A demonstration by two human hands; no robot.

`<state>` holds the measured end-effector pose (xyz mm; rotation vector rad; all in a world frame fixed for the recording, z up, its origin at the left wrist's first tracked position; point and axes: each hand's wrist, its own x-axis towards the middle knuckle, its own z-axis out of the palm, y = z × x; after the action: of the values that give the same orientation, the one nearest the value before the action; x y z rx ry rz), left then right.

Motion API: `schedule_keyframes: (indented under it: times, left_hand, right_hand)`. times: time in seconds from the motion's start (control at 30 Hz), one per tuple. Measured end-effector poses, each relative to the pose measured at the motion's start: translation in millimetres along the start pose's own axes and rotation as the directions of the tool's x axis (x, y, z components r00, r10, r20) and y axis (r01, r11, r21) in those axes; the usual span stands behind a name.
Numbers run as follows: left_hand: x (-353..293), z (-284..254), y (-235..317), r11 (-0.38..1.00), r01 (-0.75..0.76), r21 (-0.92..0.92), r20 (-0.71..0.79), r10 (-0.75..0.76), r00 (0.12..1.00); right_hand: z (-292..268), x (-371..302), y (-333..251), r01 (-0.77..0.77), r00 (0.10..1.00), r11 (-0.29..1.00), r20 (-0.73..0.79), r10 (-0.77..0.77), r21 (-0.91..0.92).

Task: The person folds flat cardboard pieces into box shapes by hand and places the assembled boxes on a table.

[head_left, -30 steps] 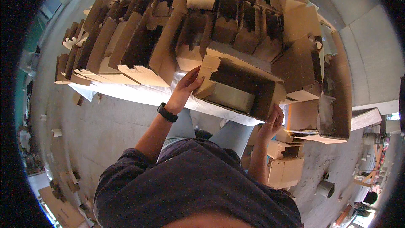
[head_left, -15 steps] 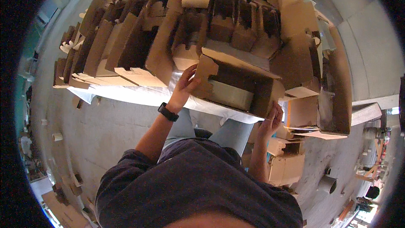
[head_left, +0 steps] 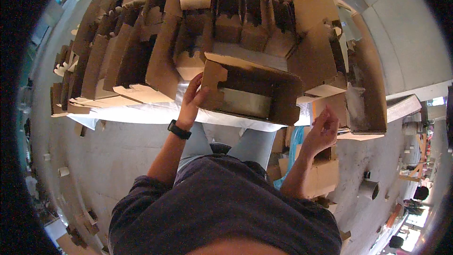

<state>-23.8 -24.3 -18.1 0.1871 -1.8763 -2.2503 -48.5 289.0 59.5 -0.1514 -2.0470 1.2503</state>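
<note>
A brown cardboard box (head_left: 285,92), open on top and lying lengthwise, sits at the near edge of the white-covered table. Its left end has a notched cutout, and a pale flat area shows inside on the bottom. My left hand (head_left: 191,98), with a dark watch on the wrist, is closed on that left end, thumb inside and fingers outside. To the right of the box, apart from it, my right hand (head_left: 323,130) hangs in the air with its fingers loosely bent and spread. I see nothing in it.
Several open cardboard boxes (head_left: 160,66) stand packed in rows behind and left. A long box (head_left: 365,80) stands at the right edge. White sheeting (head_left: 127,112) covers the table front. Below right are a carton (head_left: 321,179), blue plastic (head_left: 296,146) and a tube (head_left: 368,190) on the floor.
My right hand has let go of the box's right end and moved right and away from it. My left hand stays on the left end. The whole view has shifted slightly.
</note>
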Motion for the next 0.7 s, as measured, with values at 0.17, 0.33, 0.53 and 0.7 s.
schedule_keyframes:
  times: [0.17,0.33,0.53,0.7]
  left_hand:
    - [2,-5,-7,0.999,0.021,-0.040,0.018,-0.020,1.000]
    - [2,-3,-5,0.998,0.011,-0.055,0.016,-0.010,1.000]
    - [2,-5,-7,0.994,0.030,-0.102,0.025,-0.028,0.999]
    - [0,-5,-5,0.998,-0.015,-0.059,0.031,0.017,0.999]
  right_hand:
    - [18,10,-51,0.307,0.865,0.871,0.268,-0.423,0.384]
    - [42,17,-46,0.108,0.811,0.965,0.540,-0.225,0.240]
    - [36,23,-33,0.362,0.775,0.928,0.581,-0.249,-0.085]
    - [26,23,-36,0.215,0.728,0.969,0.681,-0.079,-0.118]
